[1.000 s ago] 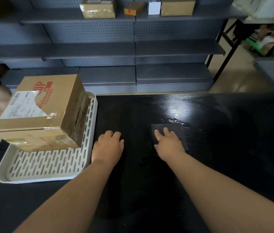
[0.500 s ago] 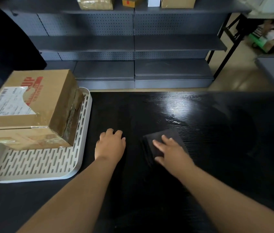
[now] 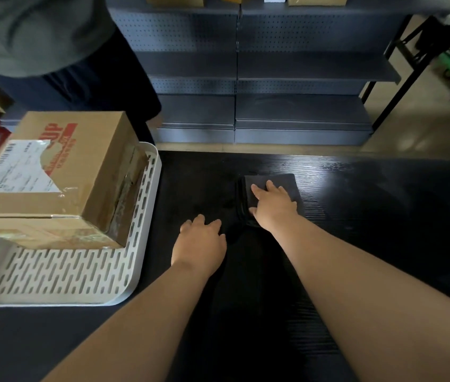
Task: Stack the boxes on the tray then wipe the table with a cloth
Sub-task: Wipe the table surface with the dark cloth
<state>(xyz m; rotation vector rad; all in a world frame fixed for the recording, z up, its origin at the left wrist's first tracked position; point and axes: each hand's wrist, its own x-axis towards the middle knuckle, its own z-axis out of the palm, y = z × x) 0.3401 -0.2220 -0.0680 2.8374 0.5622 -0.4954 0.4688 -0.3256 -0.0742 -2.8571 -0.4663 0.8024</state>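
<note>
Flat-fingered, the right hand (image 3: 272,208) presses the folded dark grey cloth (image 3: 287,183) onto the black wooden table (image 3: 370,221) for wiping. The left hand (image 3: 200,244) rests open beside it, likely bracing. Stacked brown cardboard boxes (image 3: 61,172) sit on the white slotted tray (image 3: 64,274), further left.

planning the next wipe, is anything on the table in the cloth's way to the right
Nothing visible does: the table right of the cloth is bare. To its left, the left hand rests on the table, and the tray stands beyond it.

Red letters, apparently "UP", on cardboard box (image 3: 88,161)
</note>
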